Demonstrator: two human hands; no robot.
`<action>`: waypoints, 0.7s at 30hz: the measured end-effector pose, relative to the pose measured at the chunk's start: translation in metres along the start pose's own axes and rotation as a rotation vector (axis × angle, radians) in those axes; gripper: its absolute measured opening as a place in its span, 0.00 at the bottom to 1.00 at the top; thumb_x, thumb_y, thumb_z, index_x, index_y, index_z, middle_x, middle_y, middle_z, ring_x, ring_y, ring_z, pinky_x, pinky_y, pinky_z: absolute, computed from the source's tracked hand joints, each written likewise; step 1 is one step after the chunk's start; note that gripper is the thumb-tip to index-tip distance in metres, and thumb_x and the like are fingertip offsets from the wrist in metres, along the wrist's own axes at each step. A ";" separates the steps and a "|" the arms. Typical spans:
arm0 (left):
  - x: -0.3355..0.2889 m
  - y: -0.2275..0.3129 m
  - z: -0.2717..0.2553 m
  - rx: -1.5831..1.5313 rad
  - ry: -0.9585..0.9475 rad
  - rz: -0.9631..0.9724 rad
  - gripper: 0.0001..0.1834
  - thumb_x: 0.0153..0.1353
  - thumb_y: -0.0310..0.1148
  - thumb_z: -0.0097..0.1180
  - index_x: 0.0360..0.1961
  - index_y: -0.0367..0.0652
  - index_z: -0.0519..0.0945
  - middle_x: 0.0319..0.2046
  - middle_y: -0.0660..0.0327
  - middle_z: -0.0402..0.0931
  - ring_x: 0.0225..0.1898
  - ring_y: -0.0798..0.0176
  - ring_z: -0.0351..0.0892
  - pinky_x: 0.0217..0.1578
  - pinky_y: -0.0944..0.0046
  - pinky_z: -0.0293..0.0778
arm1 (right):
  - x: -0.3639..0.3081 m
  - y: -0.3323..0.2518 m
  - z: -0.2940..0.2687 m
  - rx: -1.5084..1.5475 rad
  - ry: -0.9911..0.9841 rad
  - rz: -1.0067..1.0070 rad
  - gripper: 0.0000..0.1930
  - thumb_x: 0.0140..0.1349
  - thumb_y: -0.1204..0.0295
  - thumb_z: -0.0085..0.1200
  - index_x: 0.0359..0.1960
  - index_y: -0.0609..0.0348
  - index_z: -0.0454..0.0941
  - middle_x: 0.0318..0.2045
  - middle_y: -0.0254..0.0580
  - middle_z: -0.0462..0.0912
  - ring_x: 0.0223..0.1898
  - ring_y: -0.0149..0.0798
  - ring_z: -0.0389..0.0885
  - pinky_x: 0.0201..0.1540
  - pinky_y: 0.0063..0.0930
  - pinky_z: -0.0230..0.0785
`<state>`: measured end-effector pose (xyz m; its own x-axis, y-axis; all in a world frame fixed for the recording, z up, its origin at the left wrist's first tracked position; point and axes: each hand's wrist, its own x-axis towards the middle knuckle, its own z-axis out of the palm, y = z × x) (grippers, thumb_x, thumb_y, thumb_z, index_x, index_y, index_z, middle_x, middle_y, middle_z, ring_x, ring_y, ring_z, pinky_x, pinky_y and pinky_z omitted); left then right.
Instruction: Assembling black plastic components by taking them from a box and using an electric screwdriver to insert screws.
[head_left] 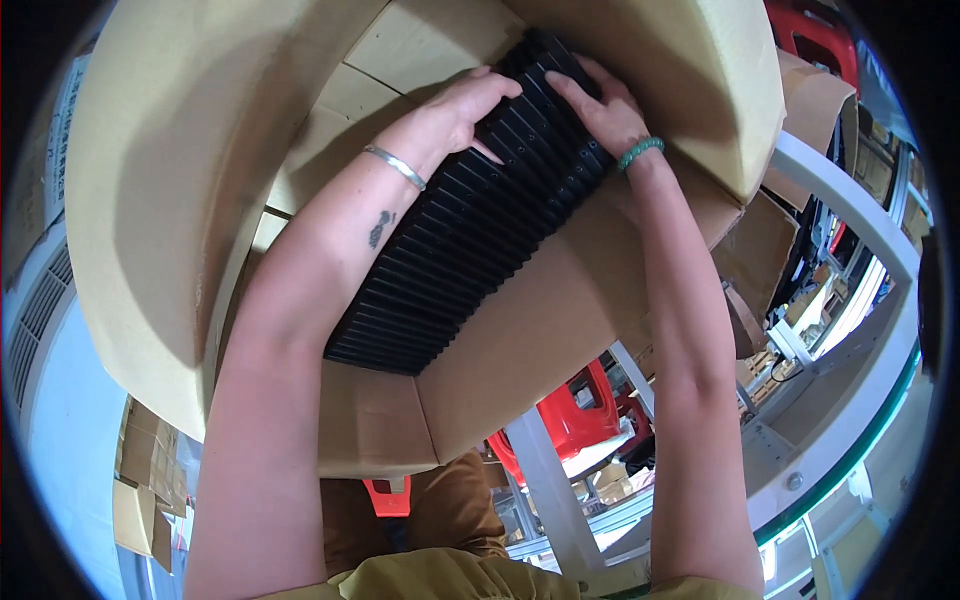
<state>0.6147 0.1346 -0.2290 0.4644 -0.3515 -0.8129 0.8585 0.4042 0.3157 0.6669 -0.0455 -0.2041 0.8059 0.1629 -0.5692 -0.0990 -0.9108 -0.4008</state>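
Observation:
A long row of thin black pieces [450, 250], packed face to face with small holes along their edges, lies inside a large open cardboard box [540, 310]. My left hand [476, 105] grips the left side of the row near its far end, with some fingers hidden. My right hand [605, 108] is closed round the far right end, its thumb lying across the top of the pieces. Both forearms reach over the box's near edge. A silver bangle [396, 168] circles my left wrist, and a green bead bracelet [640, 151] my right.
Tall flaps [190, 180] rise at the box's left and far right. Beneath the bare part of the box, other closed cartons [400, 50] show at the far side. Red plastic stools [580, 410] stand under a white metal frame [850, 200]. More cartons [150, 460] sit at lower left.

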 end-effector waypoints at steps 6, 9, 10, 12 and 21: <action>-0.024 0.039 -0.070 0.016 -0.040 -0.055 0.21 0.58 0.42 0.48 0.52 0.48 0.67 0.48 0.59 0.70 0.50 0.57 0.70 0.49 0.40 0.66 | 0.012 -0.098 -0.006 -0.070 -0.109 -0.102 0.38 0.48 0.44 0.54 0.59 0.49 0.61 0.52 0.49 0.70 0.55 0.46 0.67 0.58 0.33 0.58; -0.029 0.041 -0.079 0.032 -0.010 -0.004 0.22 0.58 0.42 0.48 0.52 0.44 0.66 0.49 0.57 0.69 0.50 0.56 0.70 0.49 0.40 0.67 | 0.020 -0.104 -0.009 -0.061 -0.162 -0.164 0.42 0.46 0.41 0.53 0.60 0.49 0.59 0.57 0.51 0.65 0.59 0.49 0.62 0.60 0.35 0.55; -0.030 0.041 -0.080 0.016 -0.026 0.001 0.23 0.59 0.43 0.46 0.53 0.44 0.65 0.49 0.57 0.68 0.50 0.56 0.69 0.49 0.40 0.67 | 0.021 -0.101 -0.009 -0.027 -0.172 -0.159 0.43 0.45 0.41 0.54 0.60 0.49 0.59 0.57 0.51 0.65 0.59 0.49 0.62 0.60 0.35 0.55; -0.031 0.040 -0.071 -0.027 -0.103 -0.019 0.26 0.62 0.44 0.42 0.58 0.42 0.60 0.53 0.56 0.65 0.55 0.54 0.65 0.51 0.37 0.63 | 0.029 -0.084 -0.008 0.046 -0.199 -0.177 0.46 0.41 0.41 0.57 0.61 0.49 0.57 0.57 0.51 0.65 0.59 0.48 0.62 0.60 0.36 0.55; -0.015 0.012 -0.054 -0.167 -0.034 0.059 0.36 0.55 0.48 0.50 0.58 0.37 0.57 0.53 0.50 0.64 0.56 0.49 0.63 0.52 0.35 0.60 | 0.030 -0.083 -0.013 -0.018 -0.222 -0.188 0.48 0.38 0.47 0.64 0.60 0.54 0.57 0.54 0.52 0.68 0.56 0.47 0.66 0.58 0.35 0.59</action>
<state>0.6065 0.1907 -0.2389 0.5224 -0.3503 -0.7774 0.7829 0.5583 0.2745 0.7067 0.0303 -0.1782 0.6610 0.4071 -0.6303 0.0524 -0.8630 -0.5025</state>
